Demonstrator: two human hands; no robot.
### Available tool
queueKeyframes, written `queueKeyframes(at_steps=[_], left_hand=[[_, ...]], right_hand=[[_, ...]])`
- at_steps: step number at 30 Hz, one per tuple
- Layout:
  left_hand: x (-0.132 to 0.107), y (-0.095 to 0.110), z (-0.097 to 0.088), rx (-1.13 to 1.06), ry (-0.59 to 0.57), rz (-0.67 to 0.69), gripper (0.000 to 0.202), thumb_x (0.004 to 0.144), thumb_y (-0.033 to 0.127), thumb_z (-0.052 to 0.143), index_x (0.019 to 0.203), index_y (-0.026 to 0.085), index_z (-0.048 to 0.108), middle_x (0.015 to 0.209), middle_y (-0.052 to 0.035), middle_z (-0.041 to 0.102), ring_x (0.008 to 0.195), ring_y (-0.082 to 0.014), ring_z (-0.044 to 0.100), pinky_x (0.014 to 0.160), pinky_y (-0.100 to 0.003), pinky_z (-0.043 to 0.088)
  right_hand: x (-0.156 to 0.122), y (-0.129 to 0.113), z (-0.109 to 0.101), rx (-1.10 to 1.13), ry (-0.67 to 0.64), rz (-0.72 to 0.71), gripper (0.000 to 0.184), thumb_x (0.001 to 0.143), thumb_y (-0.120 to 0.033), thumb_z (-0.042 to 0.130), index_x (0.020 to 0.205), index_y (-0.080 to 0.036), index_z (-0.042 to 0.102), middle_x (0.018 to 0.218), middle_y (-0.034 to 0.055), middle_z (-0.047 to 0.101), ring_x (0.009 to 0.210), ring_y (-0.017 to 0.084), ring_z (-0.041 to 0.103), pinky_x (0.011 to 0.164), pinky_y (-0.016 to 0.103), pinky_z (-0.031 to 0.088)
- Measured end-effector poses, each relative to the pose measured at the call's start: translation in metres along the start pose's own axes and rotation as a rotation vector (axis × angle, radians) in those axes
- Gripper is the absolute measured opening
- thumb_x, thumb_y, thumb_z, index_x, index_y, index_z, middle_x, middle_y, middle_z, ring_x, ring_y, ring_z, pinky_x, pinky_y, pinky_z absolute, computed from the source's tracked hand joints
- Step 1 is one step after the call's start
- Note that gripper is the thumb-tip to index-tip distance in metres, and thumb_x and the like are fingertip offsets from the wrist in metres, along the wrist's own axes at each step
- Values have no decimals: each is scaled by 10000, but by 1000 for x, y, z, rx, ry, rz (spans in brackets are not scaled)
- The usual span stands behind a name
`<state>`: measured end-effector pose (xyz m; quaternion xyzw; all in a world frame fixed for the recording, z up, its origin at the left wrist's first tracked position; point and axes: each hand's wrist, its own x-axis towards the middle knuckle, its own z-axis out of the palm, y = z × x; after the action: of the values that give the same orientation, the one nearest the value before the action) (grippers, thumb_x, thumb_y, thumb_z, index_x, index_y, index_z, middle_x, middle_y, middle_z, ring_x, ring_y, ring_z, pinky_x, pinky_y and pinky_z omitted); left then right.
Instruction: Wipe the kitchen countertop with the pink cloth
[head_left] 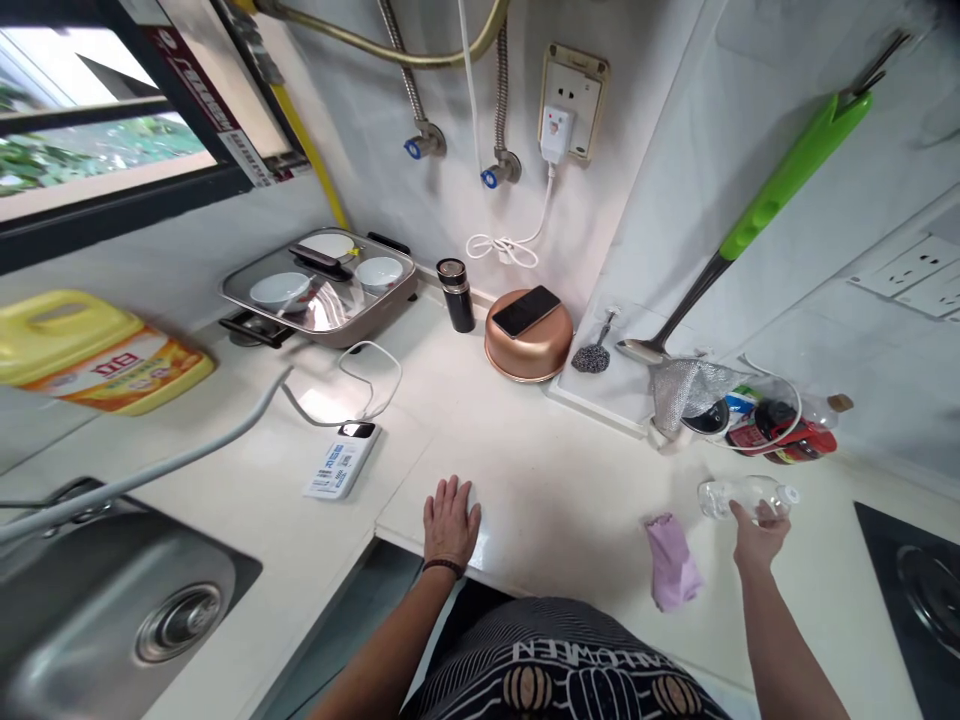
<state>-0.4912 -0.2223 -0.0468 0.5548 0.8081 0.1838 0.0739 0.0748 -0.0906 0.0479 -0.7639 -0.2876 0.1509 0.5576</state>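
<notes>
Left forearm is slanted up and inward to the front edge of the counter, and the right forearm is stretched forward over the counter's right part. The left hand is laid palm down at the front edge, just right of the inner corner; its fingers are extended flat, the thumb slightly parted, and nothing is seen to be gripped. By the right hand a clear bottle is grasped on its side near the white-capped end, with thumb and fingers partly curled around it. The bottle is held well back from the front edge; whether the surface is touched cannot be told. Nearer that edge a lilac cloth is laid, between the hands.
</notes>
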Motion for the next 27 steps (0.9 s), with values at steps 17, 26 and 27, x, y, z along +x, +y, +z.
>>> queueKeyframes(at_steps=[17,26,27], left_hand=[[16,-48,-23,49,66,-65,501,978,366,392,1371,171,632,1552,-148,524,1486,-306,404,1207,-518,275],[14,-48,-21,47,69,-61,480,973,358,408,1361,209,646,1549,-115,534,1481,-285,420,1223,-500,253],[14,-49,-21,50,65,-62,479,971,357,412,1363,210,646,1550,-114,533,1483,-284,418,1224,-499,251]], right_hand=[[-181,93,11,-585,-774,-779,439,994,-471,434,1238,-267,735,1281,129,694,1187,307,621,1027,517,507],[-192,37,182,-773,-1049,-989,593,956,-140,339,1516,-228,516,1588,98,490,1498,261,385,1218,519,341],[-185,26,204,-792,-1042,-974,602,951,-136,342,1525,-220,501,1584,104,494,1496,261,388,1222,519,335]])
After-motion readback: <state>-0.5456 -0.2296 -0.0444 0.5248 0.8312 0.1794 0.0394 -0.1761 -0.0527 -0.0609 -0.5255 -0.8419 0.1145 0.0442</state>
